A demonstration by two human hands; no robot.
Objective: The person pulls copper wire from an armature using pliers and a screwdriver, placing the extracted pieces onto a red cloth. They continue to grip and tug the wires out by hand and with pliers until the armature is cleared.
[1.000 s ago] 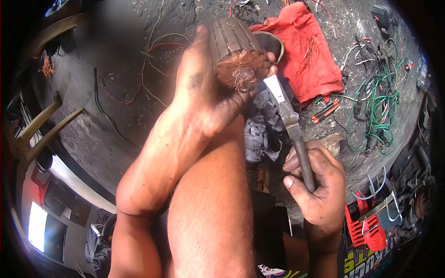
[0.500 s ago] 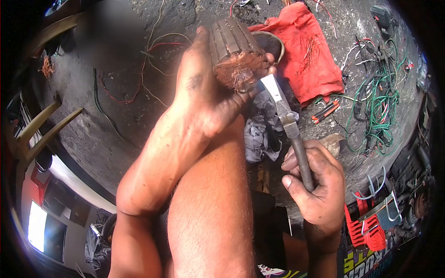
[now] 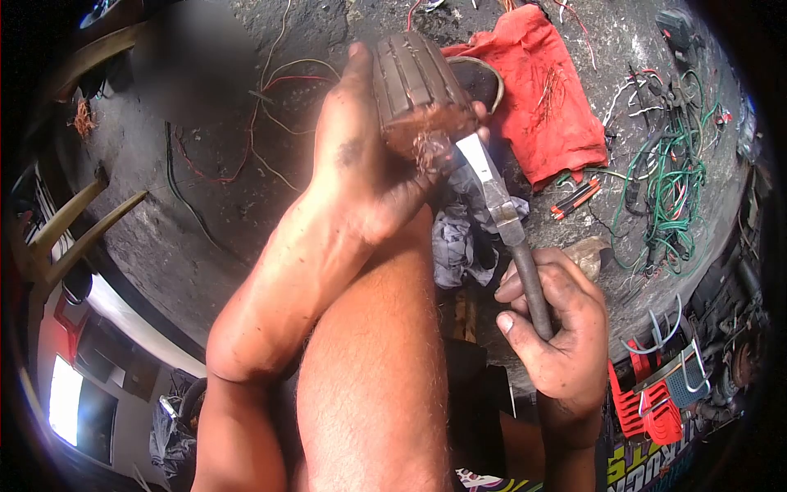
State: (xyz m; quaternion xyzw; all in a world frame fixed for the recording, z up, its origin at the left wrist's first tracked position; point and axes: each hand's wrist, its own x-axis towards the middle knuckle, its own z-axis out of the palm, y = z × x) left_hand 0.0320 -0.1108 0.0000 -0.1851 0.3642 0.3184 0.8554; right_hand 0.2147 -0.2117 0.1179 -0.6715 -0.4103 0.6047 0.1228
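In my left hand [image 3: 357, 176] is a slotted motor armature [image 3: 416, 78], my fingers wrapped round its sides. Its reddish-brown, ragged copper end faces me, and loose bits show at the lower edge near my thumb. A chisel [image 3: 498, 199] with a bright flat tip and a dark round shank is gripped in my right hand [image 3: 570, 332]. The tip lies close to the armature's lower right edge; whether it touches cannot be made out. Below my left wrist is my bare leg [image 3: 373, 361].
A red cloth [image 3: 545, 107] with copper strands on it lies behind the armature. Crumpled grey cloth [image 3: 459, 242] sits beneath the chisel. Tangled green wires [image 3: 668, 197] and orange-black pieces [image 3: 576, 198] are at right, a red plastic part [image 3: 652, 410] lower right. Thin wires [image 3: 254, 123] cross the ground.
The armature has tipped slightly in my left hand, so less of its copper end shows. My right hand and the chisel have shifted a little to the left.
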